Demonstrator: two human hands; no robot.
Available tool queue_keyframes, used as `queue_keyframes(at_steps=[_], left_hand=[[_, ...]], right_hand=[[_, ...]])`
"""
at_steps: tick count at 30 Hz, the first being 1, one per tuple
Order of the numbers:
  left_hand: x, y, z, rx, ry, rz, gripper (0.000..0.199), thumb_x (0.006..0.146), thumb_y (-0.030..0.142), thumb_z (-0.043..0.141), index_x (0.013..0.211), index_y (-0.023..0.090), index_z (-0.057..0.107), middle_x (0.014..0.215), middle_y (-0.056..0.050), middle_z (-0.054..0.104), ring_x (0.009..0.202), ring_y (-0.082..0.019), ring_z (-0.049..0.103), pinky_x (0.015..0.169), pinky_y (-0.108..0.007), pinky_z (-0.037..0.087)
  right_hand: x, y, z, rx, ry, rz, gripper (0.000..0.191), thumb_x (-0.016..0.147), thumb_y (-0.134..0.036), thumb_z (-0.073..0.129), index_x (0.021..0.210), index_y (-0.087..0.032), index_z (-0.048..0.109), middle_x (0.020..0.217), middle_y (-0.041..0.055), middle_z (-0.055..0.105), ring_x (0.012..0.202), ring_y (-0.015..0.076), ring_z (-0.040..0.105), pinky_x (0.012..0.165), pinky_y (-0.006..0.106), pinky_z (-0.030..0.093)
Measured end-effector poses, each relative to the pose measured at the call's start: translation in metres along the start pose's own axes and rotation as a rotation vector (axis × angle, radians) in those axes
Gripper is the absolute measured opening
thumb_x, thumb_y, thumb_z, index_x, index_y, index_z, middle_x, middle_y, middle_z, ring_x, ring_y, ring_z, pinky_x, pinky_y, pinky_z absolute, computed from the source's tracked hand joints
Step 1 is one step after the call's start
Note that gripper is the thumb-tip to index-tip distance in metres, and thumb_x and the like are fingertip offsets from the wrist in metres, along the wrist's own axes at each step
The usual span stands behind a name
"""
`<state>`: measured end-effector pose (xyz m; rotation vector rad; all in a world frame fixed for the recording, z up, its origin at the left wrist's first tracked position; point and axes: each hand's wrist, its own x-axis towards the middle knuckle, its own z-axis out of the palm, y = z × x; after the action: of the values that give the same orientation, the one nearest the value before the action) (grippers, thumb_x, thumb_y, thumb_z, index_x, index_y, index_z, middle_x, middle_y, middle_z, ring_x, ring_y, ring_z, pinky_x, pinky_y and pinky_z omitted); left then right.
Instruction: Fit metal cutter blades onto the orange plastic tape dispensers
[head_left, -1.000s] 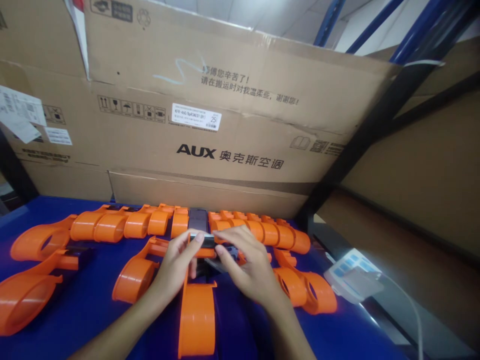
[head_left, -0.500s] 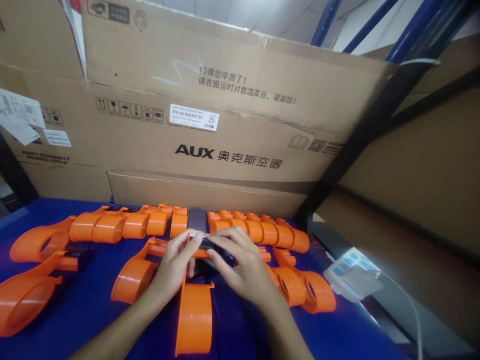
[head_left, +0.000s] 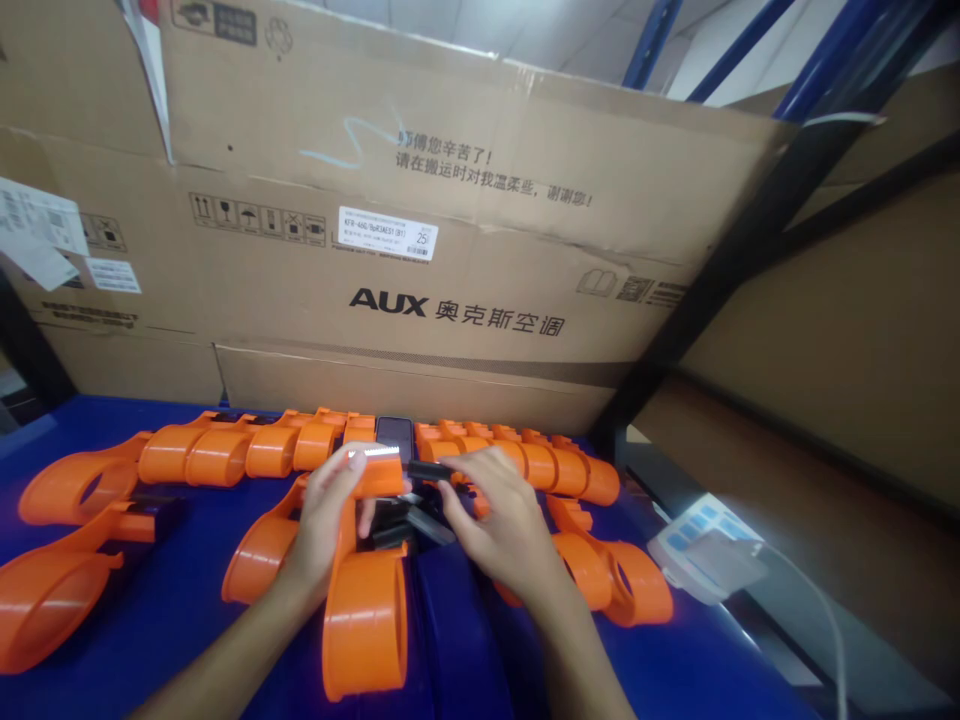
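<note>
My left hand (head_left: 328, 515) is closed on the head of an orange plastic tape dispenser (head_left: 366, 620), whose wide ring hangs down towards me. A bright toothed edge (head_left: 379, 453) shows along the top of that head. Between thumb and fingers, my right hand (head_left: 499, 515) pinches a short black strip-like piece (head_left: 429, 470). Its left end lies close beside the dispenser's head; I cannot tell whether they touch. Below and between the hands lie several loose black pieces (head_left: 394, 525), partly hidden by the dispenser and my fingers.
More orange dispensers (head_left: 217, 455) stand in rows on the blue surface (head_left: 187, 570), left and right. A dark phone-like object (head_left: 395, 435) lies at the back, before a large cardboard box (head_left: 465, 270). A white power strip (head_left: 705, 545) with a cable is at right, near a black post (head_left: 697, 290).
My left hand has moved left and tilted the dispenser, so its toothed edge now shows. The black piece in my right hand is now to the right of the dispenser's head.
</note>
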<state>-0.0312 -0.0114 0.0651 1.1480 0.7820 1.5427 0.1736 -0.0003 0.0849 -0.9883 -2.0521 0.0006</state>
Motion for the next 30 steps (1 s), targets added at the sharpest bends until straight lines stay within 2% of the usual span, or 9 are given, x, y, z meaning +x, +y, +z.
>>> queue_keyframes(at_steps=[3,5,8,11,14,18,21,24,30], left_hand=[[-0.003,-0.004,-0.002,-0.021,-0.055,0.003,0.041,0.094,0.056,0.060,0.103,0.017,0.070,0.064,-0.003,0.069,0.041,-0.011,0.045,0.047,-0.026,0.036],[-0.004,-0.009,-0.003,-0.024,-0.094,-0.002,0.042,0.093,0.056,0.062,0.108,0.017,0.069,0.075,-0.006,0.074,0.041,-0.010,0.046,0.044,-0.026,0.034],[-0.005,-0.016,-0.005,-0.017,-0.136,-0.007,0.041,0.093,0.053,0.063,0.111,0.017,0.068,0.080,-0.007,0.075,0.042,-0.010,0.046,0.043,-0.025,0.033],[-0.005,-0.018,-0.005,-0.022,-0.145,-0.024,0.041,0.093,0.053,0.063,0.112,0.017,0.068,0.077,-0.006,0.073,0.042,-0.009,0.045,0.043,-0.025,0.033],[-0.005,-0.016,-0.004,-0.021,-0.125,-0.029,0.041,0.092,0.054,0.064,0.111,0.017,0.069,0.073,-0.004,0.071,0.042,-0.010,0.045,0.042,-0.024,0.033],[-0.006,-0.014,-0.002,-0.019,-0.120,-0.022,0.037,0.094,0.052,0.063,0.108,0.018,0.070,0.059,0.000,0.063,0.042,-0.009,0.042,0.044,-0.024,0.033],[-0.006,-0.014,-0.002,0.000,-0.110,-0.011,0.034,0.095,0.050,0.062,0.107,0.019,0.069,0.052,0.003,0.057,0.042,-0.010,0.042,0.046,-0.024,0.031],[-0.004,-0.017,-0.003,0.029,-0.101,-0.006,0.032,0.096,0.049,0.061,0.104,0.019,0.069,0.051,0.003,0.056,0.042,-0.010,0.042,0.046,-0.024,0.030],[-0.002,-0.020,-0.001,0.030,-0.121,-0.044,0.034,0.094,0.051,0.063,0.106,0.019,0.068,0.054,0.005,0.052,0.041,-0.009,0.041,0.042,-0.023,0.028]], right_hand=[[0.000,-0.004,0.003,-0.015,-0.187,-0.068,0.019,0.098,-0.021,0.060,0.112,-0.023,0.071,0.104,0.0081,0.073,0.098,0.0255,0.065,0.090,0.043,0.053],[-0.001,-0.007,0.007,-0.033,-0.277,-0.103,0.014,0.098,-0.021,0.060,0.106,-0.023,0.071,0.103,0.0079,0.071,0.098,0.0249,0.063,0.089,0.043,0.053],[-0.003,-0.010,0.014,-0.079,-0.334,-0.133,0.010,0.097,-0.023,0.062,0.100,-0.022,0.071,0.101,0.0080,0.069,0.096,0.0249,0.061,0.087,0.042,0.053],[-0.005,-0.011,0.021,-0.079,-0.343,-0.172,0.016,0.096,-0.020,0.064,0.110,-0.024,0.071,0.113,0.0090,0.069,0.102,0.0253,0.062,0.090,0.043,0.053],[-0.006,-0.012,0.025,-0.079,-0.335,-0.186,0.019,0.095,-0.018,0.064,0.112,-0.025,0.070,0.120,0.0095,0.068,0.105,0.0256,0.062,0.091,0.043,0.053],[-0.006,-0.013,0.026,-0.082,-0.321,-0.188,0.014,0.096,-0.019,0.063,0.107,-0.024,0.070,0.115,0.0092,0.069,0.101,0.0250,0.062,0.088,0.043,0.053],[-0.005,-0.011,0.023,-0.091,-0.301,-0.141,0.012,0.096,-0.017,0.060,0.098,-0.022,0.070,0.105,0.0084,0.071,0.096,0.0248,0.062,0.085,0.041,0.052],[-0.004,-0.009,0.019,-0.070,-0.215,-0.058,0.014,0.097,-0.016,0.057,0.096,-0.021,0.070,0.095,0.0073,0.071,0.091,0.0251,0.062,0.083,0.042,0.050],[-0.004,-0.013,0.012,0.201,0.024,0.049,0.018,0.102,-0.021,0.056,0.112,-0.023,0.071,0.101,0.0067,0.073,0.094,0.0231,0.065,0.087,0.039,0.051]])
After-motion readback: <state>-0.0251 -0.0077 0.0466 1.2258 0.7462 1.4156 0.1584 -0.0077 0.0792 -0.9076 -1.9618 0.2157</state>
